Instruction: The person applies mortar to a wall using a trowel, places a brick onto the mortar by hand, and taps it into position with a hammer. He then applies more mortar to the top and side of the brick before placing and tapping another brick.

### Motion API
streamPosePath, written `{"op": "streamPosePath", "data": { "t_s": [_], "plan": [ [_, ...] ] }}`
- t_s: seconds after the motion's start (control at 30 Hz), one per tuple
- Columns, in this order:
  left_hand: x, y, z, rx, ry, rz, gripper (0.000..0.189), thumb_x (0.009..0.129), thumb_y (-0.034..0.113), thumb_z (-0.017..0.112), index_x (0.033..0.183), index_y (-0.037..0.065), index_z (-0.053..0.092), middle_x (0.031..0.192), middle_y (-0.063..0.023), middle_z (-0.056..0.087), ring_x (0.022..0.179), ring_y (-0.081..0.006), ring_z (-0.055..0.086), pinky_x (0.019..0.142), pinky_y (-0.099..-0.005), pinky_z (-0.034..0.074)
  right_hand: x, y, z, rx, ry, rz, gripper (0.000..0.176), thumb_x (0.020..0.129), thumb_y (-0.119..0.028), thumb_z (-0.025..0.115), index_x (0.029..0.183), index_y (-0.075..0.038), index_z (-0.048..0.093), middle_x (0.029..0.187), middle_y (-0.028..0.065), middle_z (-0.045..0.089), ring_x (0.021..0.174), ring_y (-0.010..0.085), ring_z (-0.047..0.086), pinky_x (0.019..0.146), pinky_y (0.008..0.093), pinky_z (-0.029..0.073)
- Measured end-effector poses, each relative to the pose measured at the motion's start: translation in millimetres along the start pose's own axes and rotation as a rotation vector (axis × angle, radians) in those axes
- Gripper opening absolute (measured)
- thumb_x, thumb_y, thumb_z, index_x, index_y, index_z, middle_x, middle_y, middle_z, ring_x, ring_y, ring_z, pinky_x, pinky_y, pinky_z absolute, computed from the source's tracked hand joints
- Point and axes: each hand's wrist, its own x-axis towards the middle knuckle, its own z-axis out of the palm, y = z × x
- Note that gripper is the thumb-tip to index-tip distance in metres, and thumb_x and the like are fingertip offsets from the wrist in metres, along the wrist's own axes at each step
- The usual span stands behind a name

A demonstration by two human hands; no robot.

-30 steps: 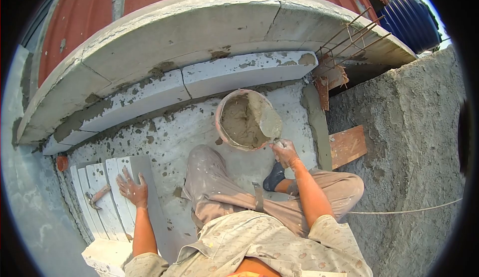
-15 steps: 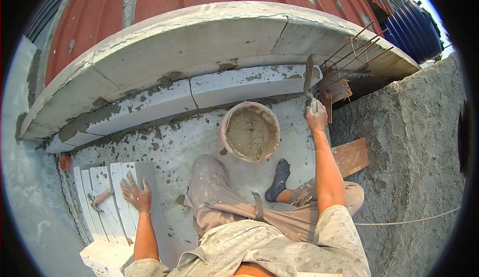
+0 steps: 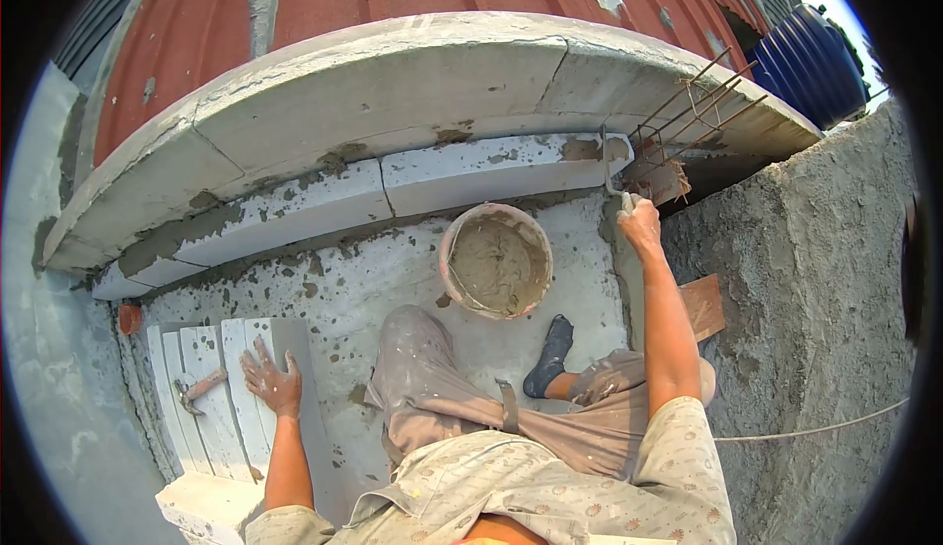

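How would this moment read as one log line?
Right hand: holding trowel at right end of block row; left hand: on stacked blocks; hammer: lying on them; bucket: grey mix inside

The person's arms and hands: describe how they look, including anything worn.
The left hand and right hand are ungloved, with no watch or bracelet showing. The left looks dusted with pale residue. The shirt's sleeves are short, loose and pale beige, printed with small brownish motifs.
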Motion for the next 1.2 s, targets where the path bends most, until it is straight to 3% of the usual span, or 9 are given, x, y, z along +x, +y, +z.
{"op": "streamPosePath", "data": {
  "t_s": [0.13, 0.33, 0.53, 0.73, 0.8, 0.93, 1.0, 1.1, 1.2],
  "plan": [
    [0, 1, 4, -0.015, 0.100, 0.038, 0.078, 0.091, 0.047, 0.064, 0.158, 0.026, 0.030, 0.155, -0.0231, 0.035, 0.145, -0.0414, 0.030, 0.111, -0.0598, 0.029, -25, -23, 34, -0.128, -0.083, -0.122, 0.025, 0.082, -0.014, 0.064, 0.101, 0.002, 0.067, 0.103, 0.0272, 0.069, 0.098, 0.0466, 0.066, 0.087, 0.0513, 0.054],
    [1, 2, 1, -0.018, 0.100, 0.034, 0.078, 0.090, 0.047, 0.065, 0.157, 0.026, 0.031, 0.154, -0.0234, 0.036, 0.145, -0.0406, 0.031, 0.111, -0.0601, 0.028, -56, -51, 41, -0.052, -0.070, -0.354, 0.038, 0.083, -0.014, 0.064, 0.118, 0.000, 0.062, 0.105, 0.0257, 0.065, 0.098, 0.0464, 0.064, 0.087, 0.0521, 0.053],
    [1, 0, 3, -0.032, 0.086, 0.033, 0.077, 0.091, 0.050, 0.062, 0.157, 0.026, 0.030, 0.154, -0.0214, 0.034, 0.147, -0.0388, 0.026, 0.112, -0.0607, 0.027, -96, -69, 86, -0.308, -0.151, -0.323, 0.046, 0.089, -0.007, 0.055, 0.134, -0.001, 0.052, 0.117, 0.0235, 0.058, 0.101, 0.0479, 0.063, 0.087, 0.0522, 0.054],
    [2, 0, 0, -0.040, 0.097, 0.051, 0.078, 0.090, 0.050, 0.064, 0.156, 0.024, 0.033, 0.152, -0.0209, 0.037, 0.145, -0.0387, 0.030, 0.111, -0.0592, 0.029, -118, -57, -22, -0.033, -0.384, -0.327, 0.041, 0.081, -0.016, 0.063, 0.119, 0.000, 0.066, 0.110, 0.0230, 0.068, 0.104, 0.0412, 0.065, 0.090, 0.0473, 0.052],
    [1, 0, 2, -0.027, 0.111, 0.054, 0.078, 0.089, 0.050, 0.064, 0.156, 0.024, 0.033, 0.152, -0.0209, 0.038, 0.145, -0.0388, 0.030, 0.110, -0.0590, 0.029, -105, -67, -40, -0.206, -0.556, -0.254, 0.035, 0.082, -0.019, 0.064, 0.111, 0.000, 0.070, 0.105, 0.0245, 0.071, 0.100, 0.0422, 0.067, 0.088, 0.0465, 0.054],
    [1, 2, -1, -0.037, 0.117, 0.050, 0.079, 0.088, 0.049, 0.066, 0.156, 0.024, 0.034, 0.152, -0.0209, 0.038, 0.145, -0.0387, 0.030, 0.111, -0.0588, 0.029, -103, -45, 47, -0.501, -0.538, -0.407, 0.028, 0.082, -0.020, 0.063, 0.102, -0.002, 0.074, 0.099, 0.0268, 0.071, 0.094, 0.0432, 0.069, 0.082, 0.0480, 0.056],
    [0, 0, 1, -0.035, 0.145, 0.059, 0.079, 0.088, 0.049, 0.066, 0.156, 0.024, 0.034, 0.152, -0.0210, 0.038, 0.145, -0.0389, 0.030, 0.111, -0.0586, 0.029, -106, -14, 121, -0.400, -0.573, -0.551, 0.030, 0.084, -0.024, 0.068, 0.094, 0.003, 0.070, 0.076, 0.0203, 0.070, 0.068, 0.0368, 0.069, 0.065, 0.0446, 0.056],
    [2, 1, 5, -0.025, 0.147, 0.059, 0.078, 0.089, 0.049, 0.066, 0.156, 0.024, 0.034, 0.152, -0.0211, 0.037, 0.145, -0.0393, 0.030, 0.111, -0.0579, 0.029, -128, -64, 72, 0.039, -0.911, -0.006, 0.028, 0.088, -0.026, 0.069, 0.085, 0.002, 0.067, 0.064, 0.0099, 0.060, 0.052, 0.0223, 0.060, 0.050, 0.0371, 0.050],
    [3, 1, 1, -0.029, 0.128, 0.053, 0.077, 0.089, 0.048, 0.065, 0.156, 0.024, 0.034, 0.152, -0.0212, 0.037, 0.145, -0.0394, 0.030, 0.111, -0.0570, 0.029, -138, -19, 66, 0.315, -0.953, 0.273, 0.029, 0.089, -0.027, 0.071, 0.091, 0.001, 0.067, 0.067, 0.0053, 0.058, 0.050, 0.0156, 0.055, 0.044, 0.0321, 0.045]
  ]
}}
